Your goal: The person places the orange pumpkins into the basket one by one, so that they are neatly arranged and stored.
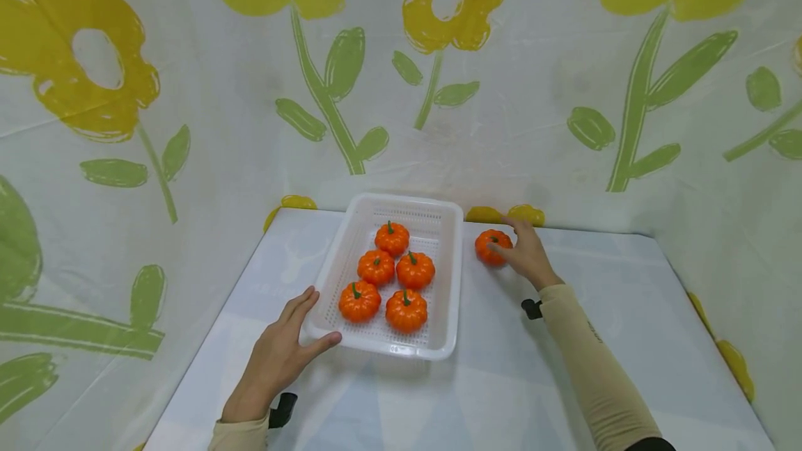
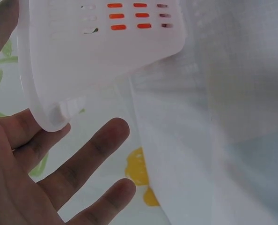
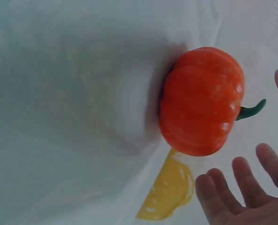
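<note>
A white plastic basket (image 1: 450, 277) holds several small orange pumpkins (image 1: 406, 311) with green stems. My left hand (image 1: 276, 357) is at its near left corner, thumb by the front rim and fingers along the left side. In the left wrist view, the basket's rim (image 2: 26, 70) passes between thumb and fingers, which are spread and mostly straight. To the right of the basket, one more pumpkin (image 1: 492, 248) stands on the table. My right hand (image 1: 529, 252) reaches around it with fingers spread; in the right wrist view, a gap shows between the fingertips and the pumpkin (image 3: 202, 101).
The white table (image 1: 501, 381) ends at a hanging cloth (image 1: 532, 89) printed with yellow flowers and green leaves, at the back and both sides. A dark wrist strap part (image 1: 532, 309) sits by the right sleeve, another (image 1: 283, 410) by the left.
</note>
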The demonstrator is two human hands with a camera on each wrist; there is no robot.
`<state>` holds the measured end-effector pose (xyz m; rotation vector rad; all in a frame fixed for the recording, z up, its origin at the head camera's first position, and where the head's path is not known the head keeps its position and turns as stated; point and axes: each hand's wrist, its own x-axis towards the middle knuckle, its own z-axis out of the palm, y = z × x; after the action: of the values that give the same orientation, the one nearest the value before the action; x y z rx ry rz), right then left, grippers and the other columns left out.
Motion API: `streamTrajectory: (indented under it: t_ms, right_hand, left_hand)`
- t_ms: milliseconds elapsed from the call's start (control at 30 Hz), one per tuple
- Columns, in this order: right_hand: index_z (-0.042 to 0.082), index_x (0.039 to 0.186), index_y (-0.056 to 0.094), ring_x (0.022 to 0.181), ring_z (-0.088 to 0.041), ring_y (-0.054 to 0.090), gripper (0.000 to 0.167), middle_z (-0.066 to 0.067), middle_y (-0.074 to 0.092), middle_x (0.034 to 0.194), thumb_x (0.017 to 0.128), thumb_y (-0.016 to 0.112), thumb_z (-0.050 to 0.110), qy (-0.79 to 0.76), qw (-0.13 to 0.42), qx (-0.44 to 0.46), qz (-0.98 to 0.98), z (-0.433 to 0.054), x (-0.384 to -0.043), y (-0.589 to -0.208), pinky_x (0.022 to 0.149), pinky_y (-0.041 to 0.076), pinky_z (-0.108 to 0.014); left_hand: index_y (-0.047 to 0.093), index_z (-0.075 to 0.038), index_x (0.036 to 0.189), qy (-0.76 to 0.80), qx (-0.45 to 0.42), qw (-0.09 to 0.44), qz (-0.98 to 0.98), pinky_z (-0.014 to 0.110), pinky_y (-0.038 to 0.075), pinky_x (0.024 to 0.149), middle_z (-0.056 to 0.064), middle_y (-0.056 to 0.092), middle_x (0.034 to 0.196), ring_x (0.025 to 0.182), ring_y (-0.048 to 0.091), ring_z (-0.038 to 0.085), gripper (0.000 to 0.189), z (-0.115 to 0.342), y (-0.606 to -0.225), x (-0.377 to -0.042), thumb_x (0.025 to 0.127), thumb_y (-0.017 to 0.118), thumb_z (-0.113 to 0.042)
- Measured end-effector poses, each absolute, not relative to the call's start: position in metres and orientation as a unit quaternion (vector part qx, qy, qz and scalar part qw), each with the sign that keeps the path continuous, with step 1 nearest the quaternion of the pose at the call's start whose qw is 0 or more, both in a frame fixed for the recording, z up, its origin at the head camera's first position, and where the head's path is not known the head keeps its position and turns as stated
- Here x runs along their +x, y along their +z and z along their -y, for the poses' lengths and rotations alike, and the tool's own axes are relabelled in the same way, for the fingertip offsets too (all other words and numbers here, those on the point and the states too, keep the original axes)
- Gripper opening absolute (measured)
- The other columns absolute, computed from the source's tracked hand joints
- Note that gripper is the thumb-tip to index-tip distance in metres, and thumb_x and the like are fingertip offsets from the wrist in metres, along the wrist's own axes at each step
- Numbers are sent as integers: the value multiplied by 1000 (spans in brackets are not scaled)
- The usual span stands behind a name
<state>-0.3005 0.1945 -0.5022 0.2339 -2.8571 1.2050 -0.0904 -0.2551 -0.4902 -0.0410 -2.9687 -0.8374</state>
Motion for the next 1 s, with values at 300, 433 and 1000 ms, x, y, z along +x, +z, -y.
streamTrajectory:
  t_ms: [300, 433, 1000]
  right_hand:
    - [-4, 151, 39, 135, -48, 39, 78, -31, 37, 150, 91, 76, 30, 356, -27, 62, 932, -197, -301, -512, 113, 33, -63]
    - [-4, 148, 43, 134, -46, 41, 74, -30, 42, 147, 91, 75, 29, 357, -27, 60, 932, -196, -301, -514, 114, 33, -60]
    - [-3, 151, 41, 134, -48, 40, 77, -33, 36, 149, 91, 76, 29, 350, -33, 51, 935, -196, -300, -514, 115, 33, -60]
  left_hand:
    - [38, -14, 157, -273, -3, 19, 962, 65, 43, 104, 5, 32, 164, 132, 51, 42, 101, 254, -490, -91, 82, 64, -76]
    - [38, -14, 157, -275, -3, 19, 961, 65, 42, 104, 5, 32, 164, 132, 51, 42, 100, 254, -489, -90, 83, 63, -76]
    - [37, -15, 158, -274, -7, 23, 961, 65, 43, 103, 3, 32, 164, 130, 53, 44, 96, 254, -488, -90, 85, 66, -71]
